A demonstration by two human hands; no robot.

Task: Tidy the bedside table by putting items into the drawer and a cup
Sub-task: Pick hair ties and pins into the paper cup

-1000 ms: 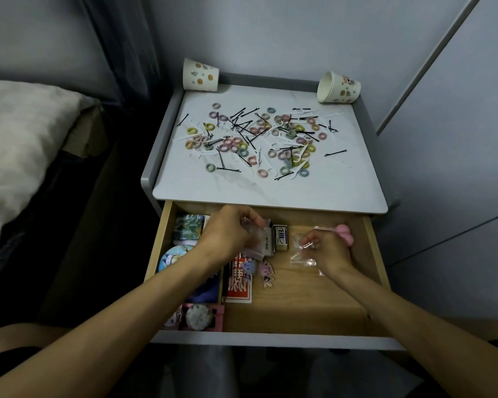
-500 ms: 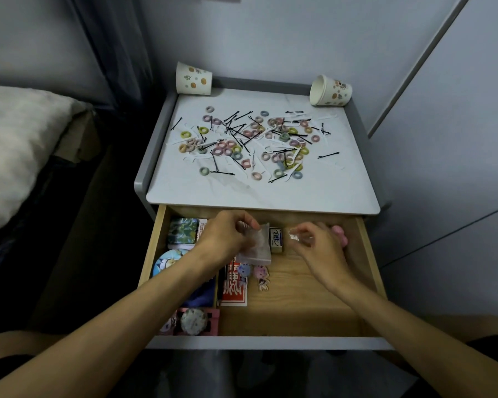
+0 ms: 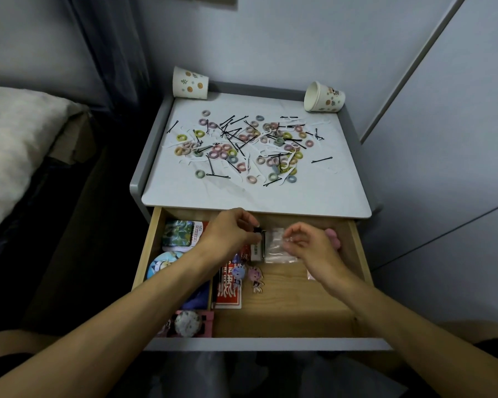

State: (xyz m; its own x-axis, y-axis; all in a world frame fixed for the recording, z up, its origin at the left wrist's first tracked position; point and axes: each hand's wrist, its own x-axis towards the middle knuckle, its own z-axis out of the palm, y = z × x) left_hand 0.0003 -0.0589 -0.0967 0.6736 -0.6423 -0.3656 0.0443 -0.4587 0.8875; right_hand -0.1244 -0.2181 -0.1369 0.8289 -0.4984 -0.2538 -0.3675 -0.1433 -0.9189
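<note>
reaching into the open drawer (image 3: 322, 308), both hands hover over its back part. left hand (image 3: 227, 235) fingers curled together, pinching at a small black-topped box (image 3: 257, 248) that stands on end, long axis front to back of the drawer; firm grip or just touching, cannot tell. right hand (image 3: 311, 248) fingers bent and slightly apart, thumb and forefinger tips close at the edge of a clear plastic bag (image 3: 276, 245); bag lies flat just beside the box, cannot tell if it is actually pinched. pink soft object (image 3: 332, 237) behind the right hand, mostly hidden.

drawer left side: green patterned tin (image 3: 177, 232), round badge (image 3: 163, 264), red card pack (image 3: 227, 291) long axis front to back, two small cartoon figures (image 3: 255, 275) beside it, pink tray with a round white thing (image 3: 188, 323) at the front.

bedside table top (image 3: 270, 196): two paper cups. left cup (image 3: 190, 83) upside down in the back left corner. right cup (image 3: 325, 97) tipped on its side in the back right corner, mouth pointing left, long axis left to right. scattered pile of small coloured hair ties (image 3: 213, 155), too many to count exactly, several dozen. black bobby pins (image 3: 321, 160) mixed in, pointing all ways, many overlapping, count unclear; one lies apart on the right, roughly left to right. white floss picks (image 3: 285, 182) among them, hard to count against the white top.

pillow (image 3: 12, 139) on the bed at left.
</note>
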